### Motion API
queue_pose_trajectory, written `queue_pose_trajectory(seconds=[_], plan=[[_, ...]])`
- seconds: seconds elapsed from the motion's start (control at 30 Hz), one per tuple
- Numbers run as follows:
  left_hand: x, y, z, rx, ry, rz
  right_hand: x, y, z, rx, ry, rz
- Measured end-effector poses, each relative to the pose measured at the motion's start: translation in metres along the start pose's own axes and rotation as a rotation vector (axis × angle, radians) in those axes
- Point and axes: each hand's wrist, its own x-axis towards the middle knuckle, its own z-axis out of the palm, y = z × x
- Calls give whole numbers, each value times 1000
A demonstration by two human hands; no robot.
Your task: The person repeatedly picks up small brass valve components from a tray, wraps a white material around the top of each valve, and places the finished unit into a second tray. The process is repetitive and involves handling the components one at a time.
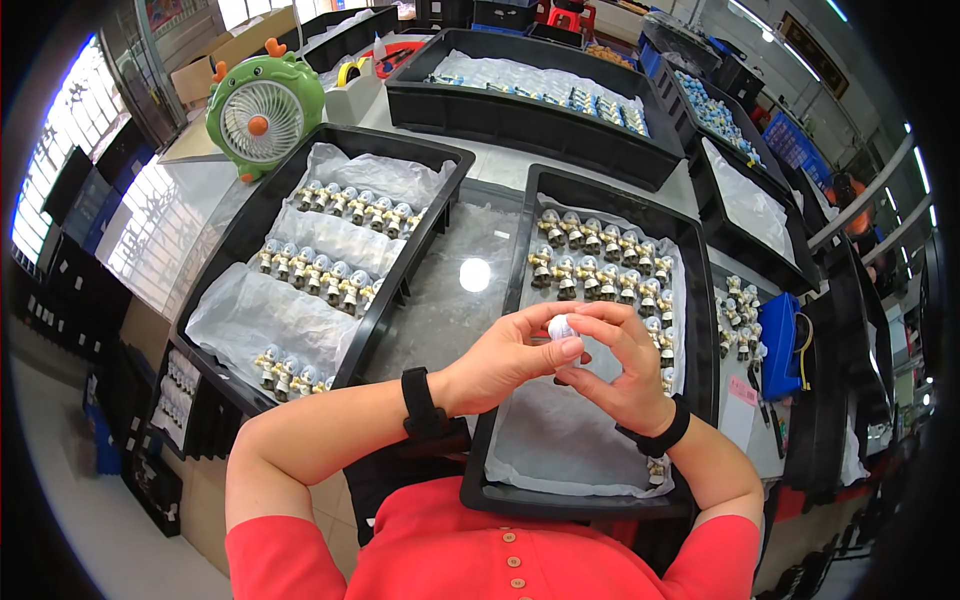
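Note:
A small figurine (pixel 560 327) with a rounded white head is pinched between my hands above the right tray; fingers hide most of its body. My left hand (pixel 498 366) is closed on it, thumb and index finger beside the head. From the other side my right hand (pixel 628 368) grips it with bent fingers. Below, the black right tray (pixel 707 370) holds rows of white-and-gold figurines (pixel 592 238) on thin white lining. Similar figurines (pixel 318 272) lie in three separated rows in the black left tray (pixel 372 345).
A green cartoon-shaped fan (pixel 262 112) stands at the far left. Another black tray (pixel 530 128) with blue-and-white pieces is across the table. Loose figurines (pixel 740 318), a blue box (pixel 780 342) and pens (pixel 770 418) lie right of the right tray.

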Motion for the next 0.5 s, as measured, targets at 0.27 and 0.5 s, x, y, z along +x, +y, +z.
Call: queue_pose_trajectory(seconds=[0.27,0.5], plan=[[2,5,-12,-177,36,41,-2,9,-5,184,69,198],[-1,8,-5,-72,95,60,-6,14,-2,461,79,357]])
